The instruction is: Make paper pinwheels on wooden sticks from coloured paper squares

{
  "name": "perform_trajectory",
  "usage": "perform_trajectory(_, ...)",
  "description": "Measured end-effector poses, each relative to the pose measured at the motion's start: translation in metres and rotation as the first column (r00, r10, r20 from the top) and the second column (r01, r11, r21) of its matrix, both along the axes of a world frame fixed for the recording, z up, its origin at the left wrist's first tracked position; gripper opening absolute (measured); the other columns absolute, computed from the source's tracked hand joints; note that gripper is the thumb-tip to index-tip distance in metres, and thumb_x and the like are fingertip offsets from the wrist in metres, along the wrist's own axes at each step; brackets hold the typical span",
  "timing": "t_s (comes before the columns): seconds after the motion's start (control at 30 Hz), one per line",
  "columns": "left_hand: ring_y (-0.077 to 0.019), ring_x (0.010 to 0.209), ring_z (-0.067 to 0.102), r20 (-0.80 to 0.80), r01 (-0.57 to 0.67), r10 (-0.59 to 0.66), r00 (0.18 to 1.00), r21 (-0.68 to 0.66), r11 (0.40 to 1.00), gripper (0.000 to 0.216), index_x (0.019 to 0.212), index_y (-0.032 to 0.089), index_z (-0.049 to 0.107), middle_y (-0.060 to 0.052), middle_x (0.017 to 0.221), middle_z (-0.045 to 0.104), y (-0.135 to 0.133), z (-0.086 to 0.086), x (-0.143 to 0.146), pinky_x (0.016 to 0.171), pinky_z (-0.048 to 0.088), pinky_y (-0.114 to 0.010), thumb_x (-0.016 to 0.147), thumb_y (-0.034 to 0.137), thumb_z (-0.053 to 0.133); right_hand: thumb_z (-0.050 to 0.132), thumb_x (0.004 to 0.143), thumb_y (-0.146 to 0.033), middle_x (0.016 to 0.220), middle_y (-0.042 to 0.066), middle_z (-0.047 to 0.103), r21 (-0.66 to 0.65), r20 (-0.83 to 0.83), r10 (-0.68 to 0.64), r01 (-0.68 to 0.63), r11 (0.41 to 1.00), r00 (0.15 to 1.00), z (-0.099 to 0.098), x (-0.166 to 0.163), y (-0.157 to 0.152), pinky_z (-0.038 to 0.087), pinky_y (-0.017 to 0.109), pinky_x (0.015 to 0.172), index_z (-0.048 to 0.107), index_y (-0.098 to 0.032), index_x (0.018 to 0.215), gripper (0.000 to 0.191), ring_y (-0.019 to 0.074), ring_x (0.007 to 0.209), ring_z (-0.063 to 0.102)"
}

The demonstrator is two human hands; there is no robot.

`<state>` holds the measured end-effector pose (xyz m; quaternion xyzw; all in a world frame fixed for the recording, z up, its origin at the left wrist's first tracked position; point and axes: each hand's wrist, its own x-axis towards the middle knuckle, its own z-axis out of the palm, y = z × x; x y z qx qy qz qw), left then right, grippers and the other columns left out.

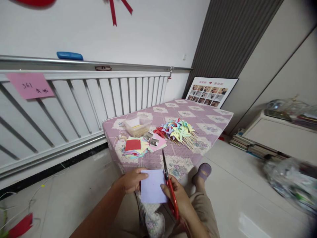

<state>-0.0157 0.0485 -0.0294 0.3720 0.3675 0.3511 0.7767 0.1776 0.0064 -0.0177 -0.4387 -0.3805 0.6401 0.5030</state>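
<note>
A square sheet of lilac paper (153, 190) lies between my hands above my lap. My left hand (133, 180) pinches its left edge, thumb on top. On the opposite side, my right hand (177, 193) grips red-handled scissors (170, 190), with its thumb also on the paper's right edge. The scissor blades point up and away, looking closed. Beyond them on the table, a stack of coloured paper squares (133, 145) has a red sheet on top. Finished paper pinwheels on sticks (180, 133) lie in a pile to the right.
A clear plastic box (137, 127) with sticks and a small box of metal bits (154, 142) stand on the cloth-covered table (183, 114). Behind runs a white radiator (123, 94). A photo board (210, 92) leans at the far end. Plastic bags (289, 178) lie right.
</note>
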Motion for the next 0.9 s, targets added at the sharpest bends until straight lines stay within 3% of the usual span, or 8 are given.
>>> perform_trajectory(0.17,-0.0275,0.094,0.064,0.318,-0.070,0.069,0.946,-0.009,0.998,0.046,0.107,0.016,0.065,-0.014,0.103,0.070,-0.025,-0.006,0.015,0.081,0.047,-0.038,0.079,0.052,0.060,0.082,0.062,-0.034,0.080,-0.002,0.068,-0.054,-0.107,-0.219,0.214,0.975,0.970,-0.006,-0.013,-0.006,0.051,0.027,0.067,0.061,-0.023,0.093,0.038,0.0163,0.071,0.063)
perform_trajectory(0.3,-0.0241,0.104,0.061,0.446,-0.153,0.185,0.876,-0.106,0.982,0.049,0.112,0.023,0.064,-0.010,0.114,0.067,-0.054,-0.028,0.031,0.083,0.045,-0.032,0.073,0.053,0.068,0.081,0.062,-0.034,0.083,-0.002,0.069,-0.076,-0.104,-0.342,0.336,0.939,0.934,-0.008,-0.020,-0.008,0.053,0.029,0.070,0.059,-0.023,0.093,0.039,0.0186,0.075,0.065)
perform_trajectory(0.47,-0.0200,0.092,0.064,0.387,-0.351,0.383,0.839,-0.154,0.924,0.033,0.099,0.020,0.064,-0.008,0.103,0.070,-0.067,-0.035,0.057,0.081,0.046,-0.032,0.072,0.036,0.075,0.077,0.066,-0.035,0.081,-0.003,0.068,-0.053,-0.108,-0.353,0.349,0.936,0.929,-0.018,-0.024,-0.010,0.054,0.030,0.070,0.055,-0.024,0.093,0.037,0.0179,0.073,0.065)
perform_trajectory(0.63,-0.0192,0.081,0.066,0.274,-0.503,0.546,0.792,-0.214,0.837,0.042,0.102,0.018,0.061,-0.006,0.095,0.072,-0.053,-0.025,0.070,0.071,0.049,-0.030,0.066,0.032,0.078,0.075,0.072,-0.038,0.084,-0.002,0.066,0.048,-0.030,-0.282,0.283,0.958,0.959,-0.033,-0.022,-0.010,0.053,0.030,0.073,0.052,-0.024,0.104,0.042,0.0175,0.076,0.064)
perform_trajectory(0.8,-0.0181,0.070,0.066,0.177,-0.554,0.600,0.780,-0.251,0.794,0.041,0.098,0.017,0.060,-0.005,0.085,0.072,-0.038,-0.027,0.066,0.062,0.049,-0.027,0.063,0.029,0.077,0.071,0.070,-0.054,0.070,-0.002,0.064,0.067,0.144,-0.273,0.266,0.962,0.951,-0.037,-0.012,-0.014,0.052,0.029,0.057,0.054,-0.023,0.107,0.051,0.0188,0.063,0.063)
perform_trajectory(0.9,-0.0179,0.069,0.066,0.133,-0.602,0.643,0.755,-0.251,0.758,0.039,0.094,0.017,0.059,-0.004,0.082,0.071,-0.027,-0.028,0.060,0.063,0.049,-0.027,0.061,0.027,0.077,0.068,0.070,-0.060,0.060,-0.004,0.061,0.016,0.179,-0.228,0.229,0.973,0.957,-0.038,-0.009,-0.029,0.044,0.025,0.041,0.056,-0.023,0.108,0.054,0.0152,0.047,0.057)
